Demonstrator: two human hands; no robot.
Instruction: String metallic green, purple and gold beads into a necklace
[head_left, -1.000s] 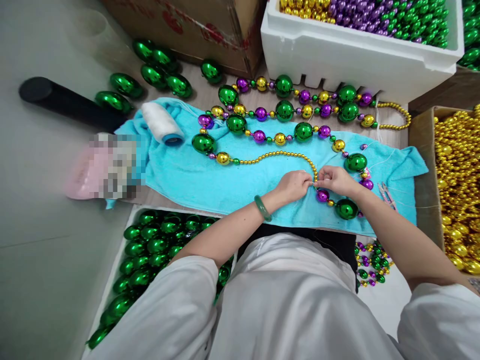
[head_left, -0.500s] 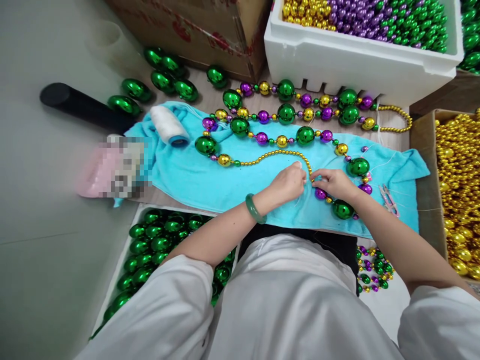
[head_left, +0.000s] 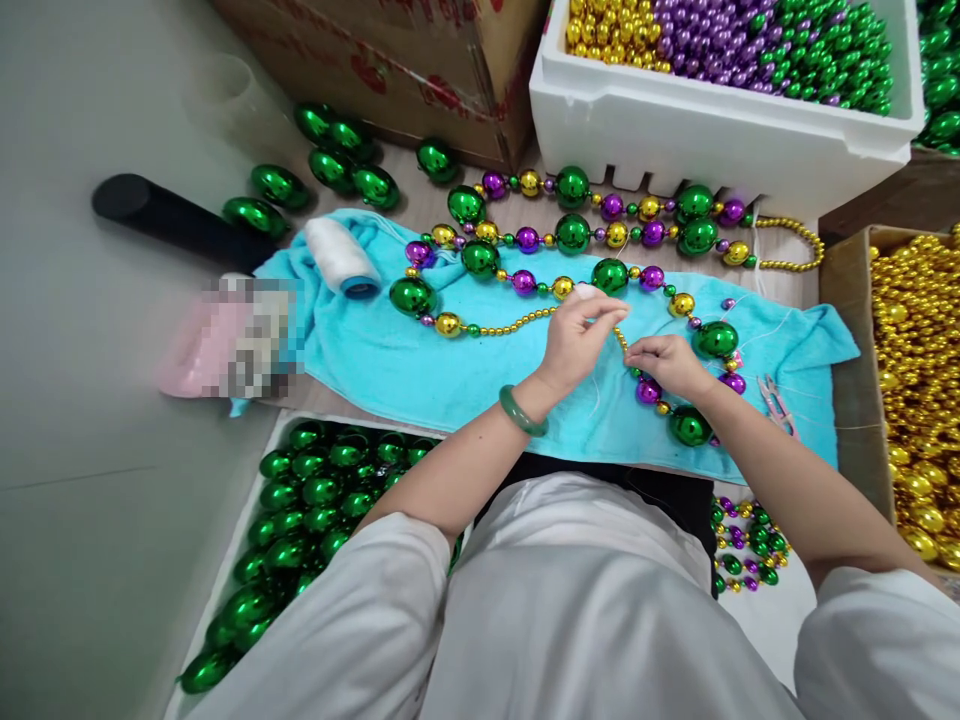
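A bead garland (head_left: 480,259) of green, purple and gold beads loops across a turquoise towel (head_left: 450,385). My right hand (head_left: 669,364) pinches it where the small gold beads meet a green bead, above a purple bead (head_left: 647,391). Just left of it, my left hand (head_left: 576,335), with a green bangle (head_left: 523,411) on the wrist, is raised over the gold beads. Its thumb and forefinger are pressed together; whatever is between them is too small to make out. A thin white thread end lies on the towel below. Pink-handled snips (head_left: 777,405) rest at the right.
A thread spool (head_left: 341,258) lies on the towel's left part. Behind stand a cardboard box (head_left: 390,70) and a white foam box (head_left: 712,130) of beads. Large green beads fill a tray (head_left: 259,465) at front left; a carton (head_left: 855,350) of gold beads stands right.
My left hand has moved up and away from the gold beads beside my right hand, its fingers now pinched higher. My right hand keeps its grip, shifted very slightly.
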